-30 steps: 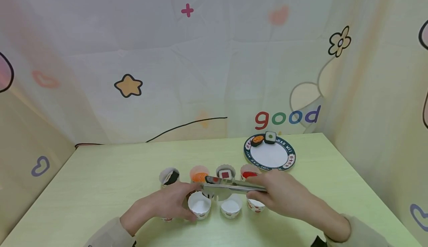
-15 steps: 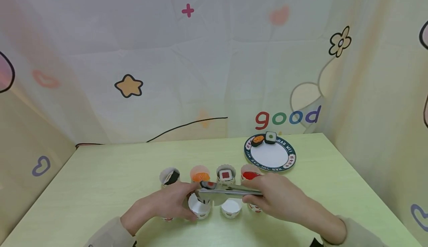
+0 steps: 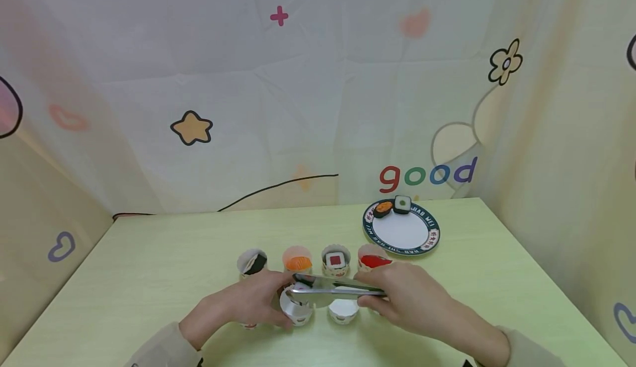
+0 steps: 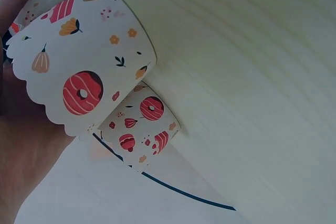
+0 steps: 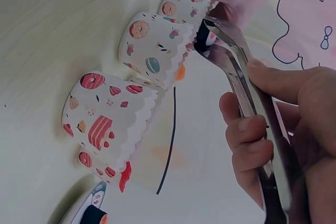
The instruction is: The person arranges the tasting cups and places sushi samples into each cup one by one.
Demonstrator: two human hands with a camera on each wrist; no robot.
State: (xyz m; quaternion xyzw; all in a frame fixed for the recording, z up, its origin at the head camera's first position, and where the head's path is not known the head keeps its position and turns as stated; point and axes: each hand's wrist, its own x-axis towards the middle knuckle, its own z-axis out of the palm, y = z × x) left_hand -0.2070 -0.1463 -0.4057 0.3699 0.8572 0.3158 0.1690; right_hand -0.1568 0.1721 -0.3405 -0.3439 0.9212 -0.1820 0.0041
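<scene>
My left hand [image 3: 255, 299] holds a white patterned paper cup [image 3: 296, 316] in the front row, thumb on its near side and fingers on its far side. My right hand [image 3: 412, 295] grips metal tongs [image 3: 328, 295], whose tips are over this cup. Between the tips is a black-wrapped toy sushi roll [image 5: 203, 39], partly hidden by the metal. To the right stands another paper cup [image 3: 343, 317]. Behind, a row of cups holds an orange-topped piece [image 3: 298, 263], a square white piece with a red centre [image 3: 335, 260], a red piece [image 3: 372, 260] and a black-and-white piece [image 3: 255, 264].
A round plate [image 3: 401, 234] with a dark lettered rim stands at the back right. On it lie an orange-topped sushi piece [image 3: 383, 208] and a white one with a green centre [image 3: 402, 203]. A printed curtain [image 3: 248, 107] surrounds the table [image 3: 149, 278].
My right hand has brought the tongs and the sushi roll left and lower, to the cup at my left hand. The left hand has stayed in place.
</scene>
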